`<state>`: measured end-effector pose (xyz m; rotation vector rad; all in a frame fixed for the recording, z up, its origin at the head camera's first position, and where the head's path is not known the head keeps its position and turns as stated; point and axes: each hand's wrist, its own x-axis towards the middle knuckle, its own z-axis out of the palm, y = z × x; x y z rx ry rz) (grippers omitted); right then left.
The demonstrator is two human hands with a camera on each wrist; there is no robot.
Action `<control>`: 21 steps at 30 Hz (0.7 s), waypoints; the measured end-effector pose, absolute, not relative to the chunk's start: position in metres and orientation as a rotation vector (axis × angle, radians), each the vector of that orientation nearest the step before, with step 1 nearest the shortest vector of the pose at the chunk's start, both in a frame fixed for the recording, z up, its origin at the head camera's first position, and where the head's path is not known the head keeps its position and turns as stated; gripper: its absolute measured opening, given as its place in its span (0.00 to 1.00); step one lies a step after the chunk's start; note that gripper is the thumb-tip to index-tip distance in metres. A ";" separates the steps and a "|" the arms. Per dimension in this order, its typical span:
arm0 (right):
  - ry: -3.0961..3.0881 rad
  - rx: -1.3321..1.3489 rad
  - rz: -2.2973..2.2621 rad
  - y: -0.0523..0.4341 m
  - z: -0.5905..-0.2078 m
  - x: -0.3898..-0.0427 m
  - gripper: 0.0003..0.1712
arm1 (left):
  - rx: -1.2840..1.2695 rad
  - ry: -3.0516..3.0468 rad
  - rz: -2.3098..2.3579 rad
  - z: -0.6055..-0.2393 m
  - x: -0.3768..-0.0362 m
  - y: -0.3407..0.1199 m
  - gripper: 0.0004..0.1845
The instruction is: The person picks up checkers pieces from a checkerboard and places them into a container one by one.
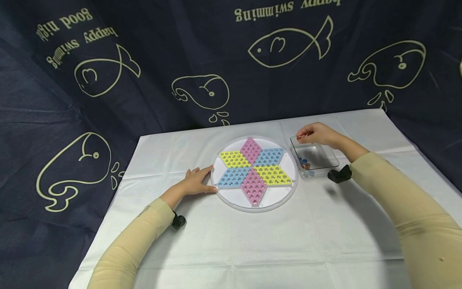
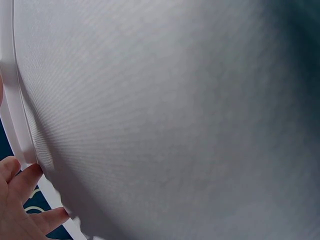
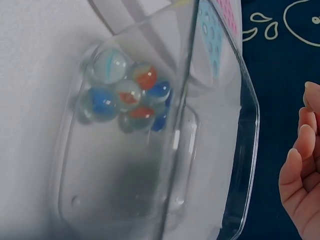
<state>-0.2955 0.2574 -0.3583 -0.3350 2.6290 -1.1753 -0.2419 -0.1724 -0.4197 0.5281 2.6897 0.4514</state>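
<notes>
- the right hand (image 1: 317, 134) hangs over the far rim of the clear plastic tray (image 1: 330, 162), fingertips pinched on what looks like a small reddish marble (image 1: 299, 137); it is too small to be sure.
- the left hand (image 1: 195, 182) lies flat on the white tablecloth (image 1: 252, 241), fingers straight and holding nothing, their tips against the left edge of the round game board (image 1: 231, 200), seemingly to steady it.
- the board carries a six-pointed star of pink, yellow and blue holed panels, and sits between the two hands.
- the tray sits just beside the board's right edge, handy to the right hand; its remaining marbles (image 3: 125, 95) are bunched in one corner, blue, orange and clear.
</notes>
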 end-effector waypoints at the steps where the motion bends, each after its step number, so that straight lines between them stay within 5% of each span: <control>1: 2.630 -0.333 -1.173 0.259 -0.359 -0.296 0.22 | 0.527 2.689 0.453 -0.420 -0.242 -0.173 0.49; 21: 2.617 -0.277 -1.121 0.286 -0.375 -0.290 0.24 | 0.532 2.691 0.464 -0.419 -0.241 -0.173 0.49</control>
